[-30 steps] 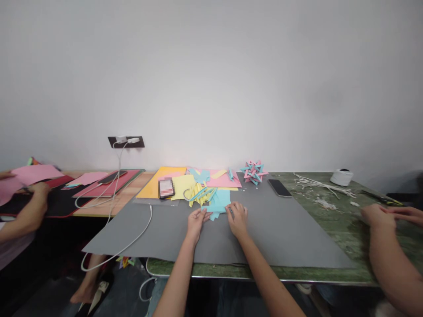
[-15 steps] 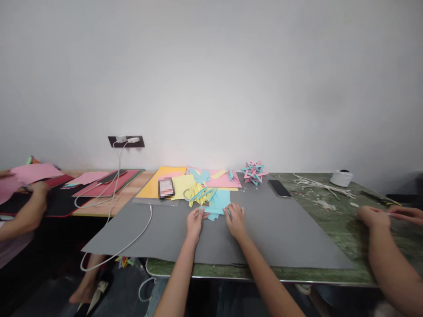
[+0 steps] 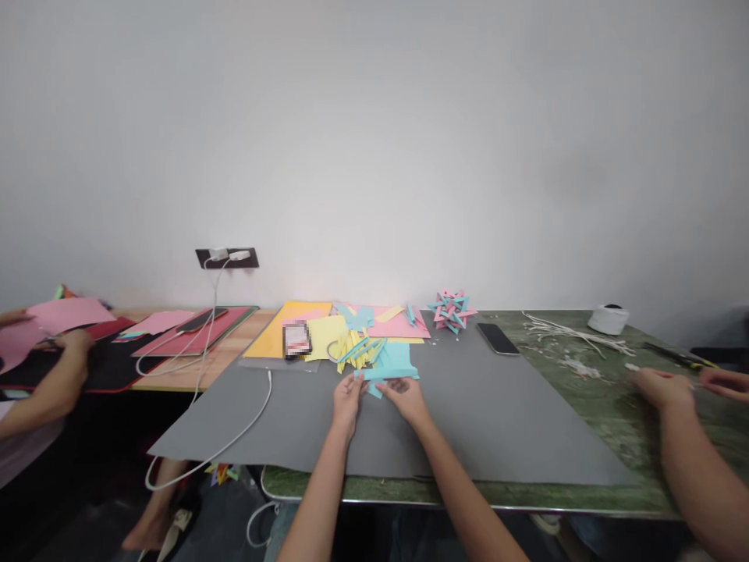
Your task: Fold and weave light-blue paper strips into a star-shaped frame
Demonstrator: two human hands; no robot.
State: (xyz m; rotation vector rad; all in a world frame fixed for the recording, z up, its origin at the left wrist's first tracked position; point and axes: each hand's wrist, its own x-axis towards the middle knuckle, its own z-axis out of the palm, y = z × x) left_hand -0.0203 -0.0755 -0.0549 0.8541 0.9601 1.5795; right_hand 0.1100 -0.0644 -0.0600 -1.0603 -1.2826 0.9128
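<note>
A light-blue folded paper strip (image 3: 389,375) lies level between my two hands above the grey mat. My left hand (image 3: 346,402) pinches its left end between thumb and fingers. Along the strip's lower edge, the curled fingers of my right hand (image 3: 408,400) grip it, with the thumb pointing left and the strip's right end sticking out beyond them. Just behind are a light-blue paper sheet (image 3: 395,353) and a heap of yellow folded strips (image 3: 353,350) with a few blue ones. Small blue pieces (image 3: 375,392) show below the strip.
A pink-and-blue paper star ball (image 3: 452,311) and a phone (image 3: 497,339) are at the back right. A white cable (image 3: 266,402) crosses the grey mat (image 3: 497,437) at left. Co-workers' hands (image 3: 664,388) are busy on both sides; white cords (image 3: 576,332) lie at right.
My right hand has slid from the strip's right end inward and down, its thumb now farther left. My left hand keeps its end. The whole view has shifted slightly.
</note>
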